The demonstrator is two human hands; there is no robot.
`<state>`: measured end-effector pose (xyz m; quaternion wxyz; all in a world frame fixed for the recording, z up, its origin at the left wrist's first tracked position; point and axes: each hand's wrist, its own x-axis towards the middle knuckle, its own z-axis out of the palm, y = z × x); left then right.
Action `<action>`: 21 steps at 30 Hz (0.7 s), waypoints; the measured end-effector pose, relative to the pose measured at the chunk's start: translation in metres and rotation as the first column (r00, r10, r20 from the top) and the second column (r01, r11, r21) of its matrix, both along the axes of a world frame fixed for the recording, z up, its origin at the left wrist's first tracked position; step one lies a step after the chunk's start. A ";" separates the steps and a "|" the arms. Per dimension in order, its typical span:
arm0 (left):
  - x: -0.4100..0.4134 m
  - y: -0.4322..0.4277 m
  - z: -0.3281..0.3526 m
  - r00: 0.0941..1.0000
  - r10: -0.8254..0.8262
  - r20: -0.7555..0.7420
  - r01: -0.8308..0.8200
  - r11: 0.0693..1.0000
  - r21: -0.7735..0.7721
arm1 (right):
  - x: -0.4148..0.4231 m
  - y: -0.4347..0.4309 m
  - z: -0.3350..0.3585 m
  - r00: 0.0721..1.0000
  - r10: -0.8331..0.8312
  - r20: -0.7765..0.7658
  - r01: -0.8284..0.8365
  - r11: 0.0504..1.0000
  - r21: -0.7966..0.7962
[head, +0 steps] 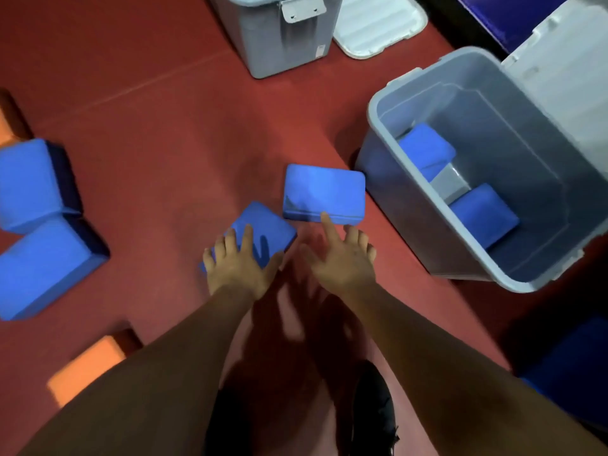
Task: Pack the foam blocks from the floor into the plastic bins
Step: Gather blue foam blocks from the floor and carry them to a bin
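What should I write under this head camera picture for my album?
Left hand on one blue foam block, right hand touching another, beside a grey bin.

Two hands showed, a left hand (238, 263) and a right hand (340, 258). Blue foam blocks numbered six: two on the red floor (164, 143) at the centre, one (260, 233) under the left hand and one (324, 195) by the right; two at nine o'clock, (28, 184) and (46, 264); two inside the open bin (424, 232) at three o'clock, (426, 149) and (482, 215). Orange blocks numbered two, one at seven o'clock (85, 366) and one at ten o'clock (8, 130). Grey bins numbered two, the second (279, 41) at twelve o'clock. One white lid (378, 24) lay beside it.
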<state>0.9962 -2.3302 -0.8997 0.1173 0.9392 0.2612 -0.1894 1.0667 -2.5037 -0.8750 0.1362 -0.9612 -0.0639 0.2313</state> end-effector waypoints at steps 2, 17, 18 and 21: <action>0.008 0.000 -0.033 1.000 0.010 -0.022 -0.011 1.000 -0.024 | 0.004 0.002 -0.033 1.000 0.010 0.029 -0.010 1.000 0.002; 0.062 0.027 -0.179 0.993 -0.112 -0.039 0.114 0.990 0.081 | 0.091 0.010 -0.166 0.980 0.061 0.189 -0.059 0.998 -0.018; 0.067 0.031 -0.180 0.994 -0.106 -0.028 0.108 0.991 0.082 | 0.098 0.014 -0.166 0.975 0.082 0.207 -0.078 0.997 -0.025; 0.080 0.043 -0.177 1.000 -0.010 0.010 0.009 0.998 0.055 | 0.114 0.024 -0.166 0.952 0.159 0.261 -0.148 0.987 -0.059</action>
